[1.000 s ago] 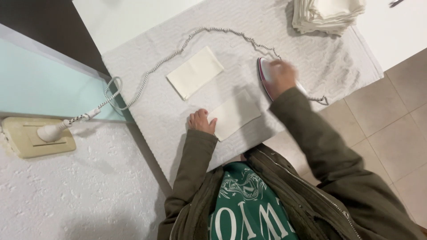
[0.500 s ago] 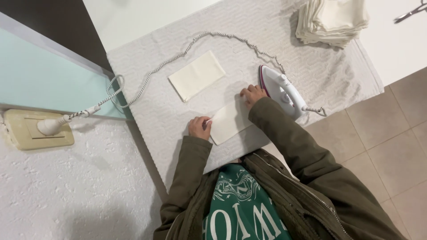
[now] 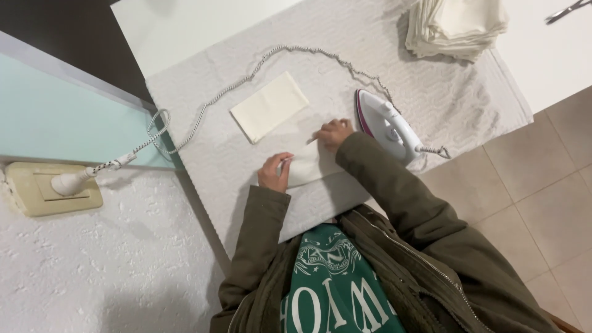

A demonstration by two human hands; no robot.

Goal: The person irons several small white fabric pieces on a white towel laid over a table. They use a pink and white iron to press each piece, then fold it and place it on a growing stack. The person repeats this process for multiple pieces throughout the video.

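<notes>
Cream cloth (image 3: 306,168), smooth, pinched by left hand (image 3: 274,172) and right hand (image 3: 333,133).

Under my left hand (image 3: 274,173) and right hand (image 3: 333,132), at the centre of the frame, lies a cream cloth (image 3: 308,165); a second folded cream cloth (image 3: 269,106) sits just above it, and a stack of the same cream cloths (image 3: 455,26) fills the upper right. All rest on a pale grey ironing cover (image 3: 468,98) with a wavy raised pattern. The iron (image 3: 387,124) is white with a magenta rim; its cord (image 3: 246,80) is speckled black and white, ending in a white plug (image 3: 73,182) on a beige socket (image 3: 52,190) at left. My jacket sleeves (image 3: 401,203) are olive, my shirt (image 3: 336,283) green with white print. The floor tiles (image 3: 536,203) at right are beige.
</notes>
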